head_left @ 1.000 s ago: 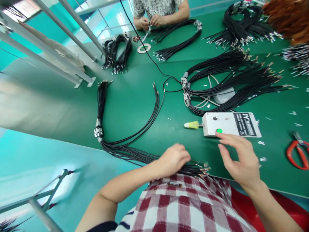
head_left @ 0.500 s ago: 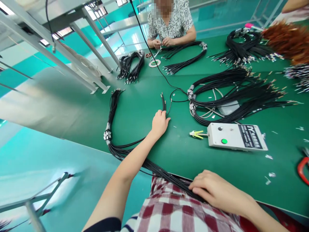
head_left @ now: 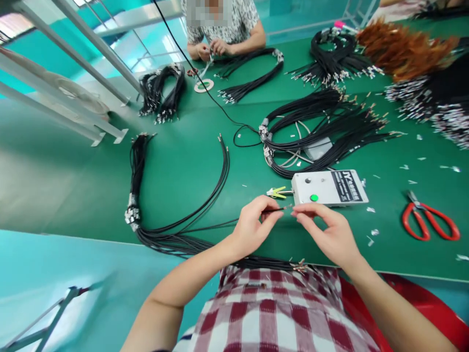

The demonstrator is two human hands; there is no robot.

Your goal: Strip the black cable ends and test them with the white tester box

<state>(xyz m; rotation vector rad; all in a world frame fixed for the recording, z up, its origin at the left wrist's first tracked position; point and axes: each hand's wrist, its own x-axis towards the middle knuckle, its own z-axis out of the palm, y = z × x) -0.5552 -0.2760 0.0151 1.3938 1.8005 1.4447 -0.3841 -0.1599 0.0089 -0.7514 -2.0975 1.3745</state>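
Black cable (head_left: 279, 210) pinched in left hand (head_left: 254, 225), long axis left-right, tip rightward; right hand (head_left: 330, 234) just right of tip, fingers narrow, hold unclear; white box (head_left: 324, 186) on far side.

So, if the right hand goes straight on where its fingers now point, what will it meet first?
Probably the cable end held out by the left hand; whether the right hand already touches it is unclear.

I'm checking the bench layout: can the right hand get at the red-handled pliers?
Probably yes: between the right hand and the red-handled pliers, only small white scraps show on the tabletop.
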